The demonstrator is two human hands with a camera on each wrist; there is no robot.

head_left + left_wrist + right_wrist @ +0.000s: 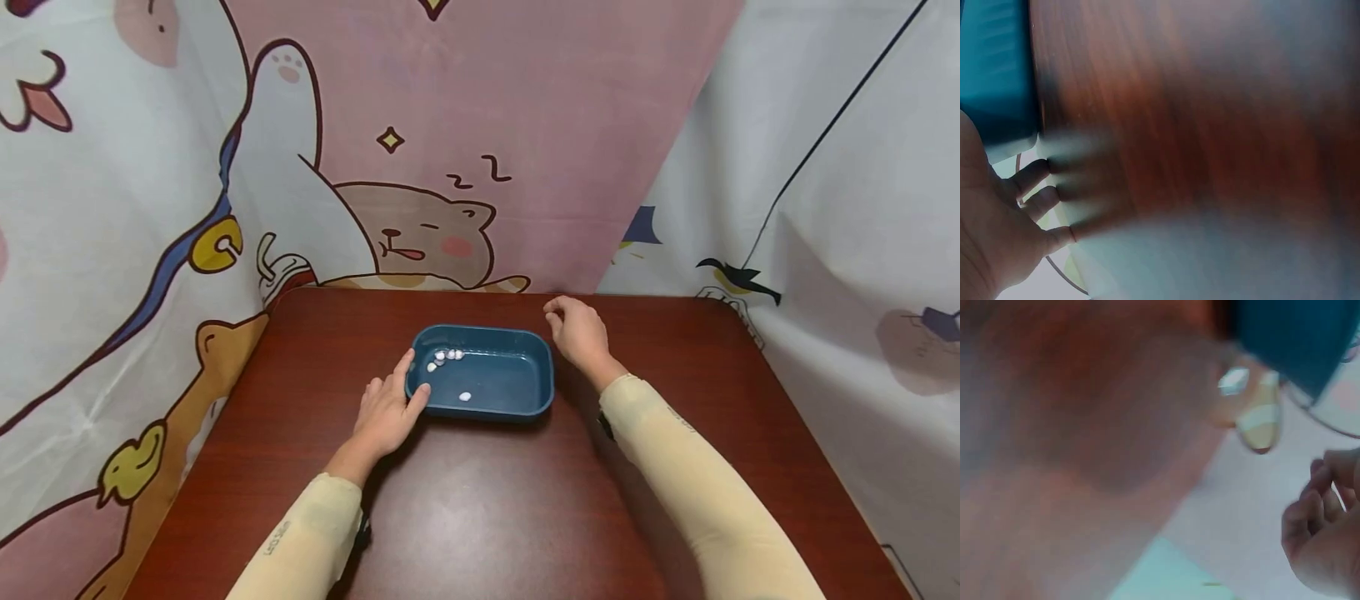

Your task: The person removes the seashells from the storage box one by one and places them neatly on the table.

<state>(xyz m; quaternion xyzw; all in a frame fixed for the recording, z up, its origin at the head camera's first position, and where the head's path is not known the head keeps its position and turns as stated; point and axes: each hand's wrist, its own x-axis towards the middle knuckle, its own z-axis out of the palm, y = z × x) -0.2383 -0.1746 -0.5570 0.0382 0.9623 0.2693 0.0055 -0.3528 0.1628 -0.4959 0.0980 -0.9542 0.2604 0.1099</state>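
Note:
A dark blue rectangular tray [495, 414] rests on the table. Inside are several small whitish lumps like pebbles or shells: a curved cluster [440, 357] near the back left corner and a lone white piece [465, 397] toward the front. My left hand [385, 417] touches the tray's left end with spread, fairly straight fingers, its thumb at the front left rim. Just beyond the tray's back right corner, my right hand [581, 333] is raised apart from it. Its fingers are loosely bent in the right wrist view, with no object visible between them [1325, 515].
The reddish-brown wooden table [495, 517] ends at a cartoon-print cloth [525, 150] hanging behind and at both sides. Both forearms wear cream sleeves [690, 475]. Table surfaces look blurred in the wrist views.

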